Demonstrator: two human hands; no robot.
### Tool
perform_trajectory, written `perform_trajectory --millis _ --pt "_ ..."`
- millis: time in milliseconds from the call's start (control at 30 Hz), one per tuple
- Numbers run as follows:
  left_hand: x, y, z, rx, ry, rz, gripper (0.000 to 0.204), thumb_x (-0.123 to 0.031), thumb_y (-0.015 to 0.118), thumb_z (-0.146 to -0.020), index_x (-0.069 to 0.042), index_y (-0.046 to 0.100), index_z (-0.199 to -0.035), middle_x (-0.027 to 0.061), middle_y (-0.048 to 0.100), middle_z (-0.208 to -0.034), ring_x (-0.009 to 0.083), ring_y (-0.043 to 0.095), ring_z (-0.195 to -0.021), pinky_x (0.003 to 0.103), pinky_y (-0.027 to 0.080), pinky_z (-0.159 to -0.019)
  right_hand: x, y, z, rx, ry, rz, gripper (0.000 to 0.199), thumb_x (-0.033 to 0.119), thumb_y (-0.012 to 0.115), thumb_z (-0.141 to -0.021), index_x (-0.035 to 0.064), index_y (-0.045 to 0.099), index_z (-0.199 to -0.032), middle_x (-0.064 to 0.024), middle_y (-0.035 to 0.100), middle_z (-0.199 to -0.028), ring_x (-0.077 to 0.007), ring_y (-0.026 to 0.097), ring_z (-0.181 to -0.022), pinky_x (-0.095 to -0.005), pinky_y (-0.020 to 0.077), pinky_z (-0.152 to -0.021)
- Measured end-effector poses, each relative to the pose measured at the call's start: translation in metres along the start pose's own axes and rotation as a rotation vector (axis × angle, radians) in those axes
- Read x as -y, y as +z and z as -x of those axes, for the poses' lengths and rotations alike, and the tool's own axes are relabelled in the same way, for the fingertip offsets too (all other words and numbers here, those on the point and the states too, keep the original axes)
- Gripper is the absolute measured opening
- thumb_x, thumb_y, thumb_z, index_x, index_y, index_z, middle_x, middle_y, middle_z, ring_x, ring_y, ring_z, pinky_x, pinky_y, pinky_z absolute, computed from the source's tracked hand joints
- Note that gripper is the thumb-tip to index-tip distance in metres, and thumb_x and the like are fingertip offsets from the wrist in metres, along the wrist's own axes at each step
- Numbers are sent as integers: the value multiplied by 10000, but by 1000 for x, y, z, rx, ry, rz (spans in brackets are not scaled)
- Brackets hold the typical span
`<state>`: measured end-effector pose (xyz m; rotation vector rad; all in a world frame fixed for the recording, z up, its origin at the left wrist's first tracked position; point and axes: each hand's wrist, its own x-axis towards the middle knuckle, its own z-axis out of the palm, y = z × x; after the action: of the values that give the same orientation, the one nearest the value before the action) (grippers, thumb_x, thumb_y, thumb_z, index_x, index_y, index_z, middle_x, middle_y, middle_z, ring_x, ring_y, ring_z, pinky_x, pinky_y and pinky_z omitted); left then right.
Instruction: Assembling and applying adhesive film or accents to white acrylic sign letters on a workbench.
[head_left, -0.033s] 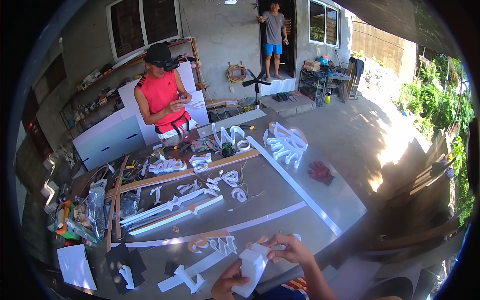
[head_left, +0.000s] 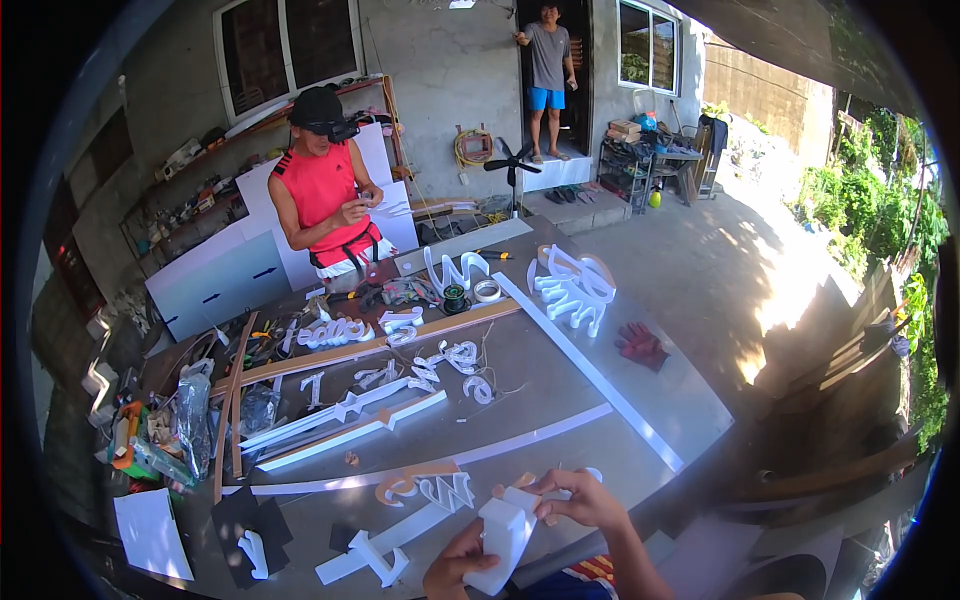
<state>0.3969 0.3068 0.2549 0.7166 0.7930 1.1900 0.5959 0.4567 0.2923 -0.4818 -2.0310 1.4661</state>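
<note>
Head view: the left hand has its grip closed on the lower part of a thick white block at the near edge of the worktop. The right hand has its fingers at the block's upper end; whether they pinch, I cannot tell. Leftward sits a white cutout letter.

The grey tabletop carries white letter-shaped pieces, a dark red glove to their right, a tape roll, a brown strip and a long straight white strip set slantwise; a thin curved white strip lies nearer.
</note>
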Motion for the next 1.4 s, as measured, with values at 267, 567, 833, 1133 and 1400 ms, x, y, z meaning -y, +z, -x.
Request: perform_trajectory --millis 267,567,833,1133,1400 --pt "-17 14 0 73 76 -1 941 -148 661 -687 -28 168 -1479 131 518 -1263 220 532 -1092 302 374 -935 11 4 0 -27 63 19 141 140 688 -834 20 640 -890 -69 701 -864 -195 666 -799 -292 487 -706" --pt "1 -21 -1 33 -35 -17 835 -187 674 -667 16 311 -1391 97 512 -1229 201 491 -1108 309 359 -928 6 7 -4 -16 -2 -95 214 129 645 -861 33 620 -1051 -100 682 -924 -214 655 -901 -328 485 -803" --pt "9 -34 -1 31 -47 -25 820 -180 672 -669 14 323 -1385 93 519 -1216 194 497 -1095 301 364 -917 9 4 -4 32 -28 -165 330 71 712 -793 22 661 -1115 -125 691 -989 -176 662 -806 -274 517 -680" --pt "15 -43 -1 24 -61 -34 804 -172 668 -670 12 336 -1379 90 526 -1202 185 504 -1081 292 370 -904 8 6 -7 14 -71 -230 264 57 707 -796 1 677 -1052 -131 677 -1082 -161 661 -791 -285 524 -664" --pt "28 -51 2 13 -78 -32 790 -166 665 -671 10 348 -1373 86 533 -1189 178 510 -1068 285 375 -893 9 0 -6 59 -52 -133 258 48 703 -780 10 684 -1034 -118 665 -1121 -251 662 -965 -345 498 -854"
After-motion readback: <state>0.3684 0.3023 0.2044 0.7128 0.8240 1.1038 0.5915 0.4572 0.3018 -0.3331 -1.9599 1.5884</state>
